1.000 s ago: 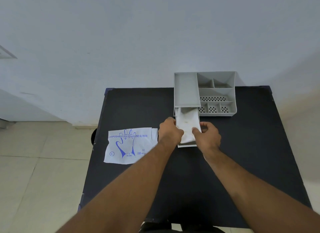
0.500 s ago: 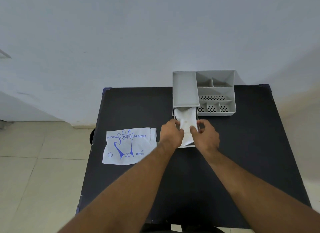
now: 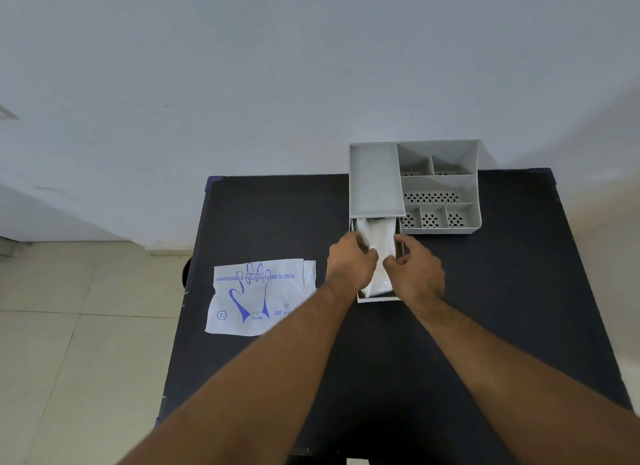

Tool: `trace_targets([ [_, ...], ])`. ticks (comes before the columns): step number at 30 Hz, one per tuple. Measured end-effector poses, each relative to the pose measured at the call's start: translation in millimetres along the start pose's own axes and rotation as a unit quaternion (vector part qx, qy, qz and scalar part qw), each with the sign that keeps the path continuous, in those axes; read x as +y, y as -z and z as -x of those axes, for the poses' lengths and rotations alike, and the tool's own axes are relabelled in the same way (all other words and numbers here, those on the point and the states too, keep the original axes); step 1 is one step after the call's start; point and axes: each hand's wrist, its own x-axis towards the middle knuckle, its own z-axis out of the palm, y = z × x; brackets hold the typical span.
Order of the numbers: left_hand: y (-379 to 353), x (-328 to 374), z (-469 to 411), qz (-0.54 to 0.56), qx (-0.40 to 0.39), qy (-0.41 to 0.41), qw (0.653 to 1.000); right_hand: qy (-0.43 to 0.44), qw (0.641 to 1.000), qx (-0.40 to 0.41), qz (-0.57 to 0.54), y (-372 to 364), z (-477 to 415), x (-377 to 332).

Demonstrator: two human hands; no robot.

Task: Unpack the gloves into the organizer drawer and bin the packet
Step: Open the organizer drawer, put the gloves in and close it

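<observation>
A grey organizer (image 3: 440, 184) stands at the back of the black table (image 3: 485, 308), its drawer (image 3: 379, 299) pulled out toward me. A white stack of gloves (image 3: 379, 239) lies in the drawer. My left hand (image 3: 349, 263) and my right hand (image 3: 415, 270) are over the drawer, fingers pinched on the gloves from either side and covering the middle of the stack. The flat white packet (image 3: 259, 296), printed with a blue hand, lies on the table left of my left hand.
A pale wall rises right behind the table. Tiled floor (image 3: 69, 326) lies to the left, below the table's left edge. The packet overhangs that edge slightly. A dark round shape (image 3: 186, 272) shows beside the table's left side.
Both hands have moved closer together over the drawer, and the gloves have been pressed further down and back into it. The packet has stayed put.
</observation>
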Motion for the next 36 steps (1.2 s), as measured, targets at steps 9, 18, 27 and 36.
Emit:
trace_targets([
  [9, 2.3, 1.8, -8.6, -0.176, -0.02, -0.053, 0.983, 0.057, 0.991, 0.046, 0.114, -0.8, -11.6, -5.1],
  [18, -3.4, 6.8, -13.1, -0.336, -0.05, -0.097, 0.935, 0.127, 0.96, 0.009, 0.249, 0.0, -18.4, -9.3],
  [27, -7.7, 11.8, -18.1, -0.394, -0.088, -0.1, 0.909, 0.148, 0.94, -0.018, 0.308, -2.7, -20.6, -12.5],
  [36, -8.9, 10.7, -21.2, -0.404, -0.08, -0.126, 0.903, 0.185, 0.886, -0.035, 0.424, -4.4, -32.7, -14.6],
])
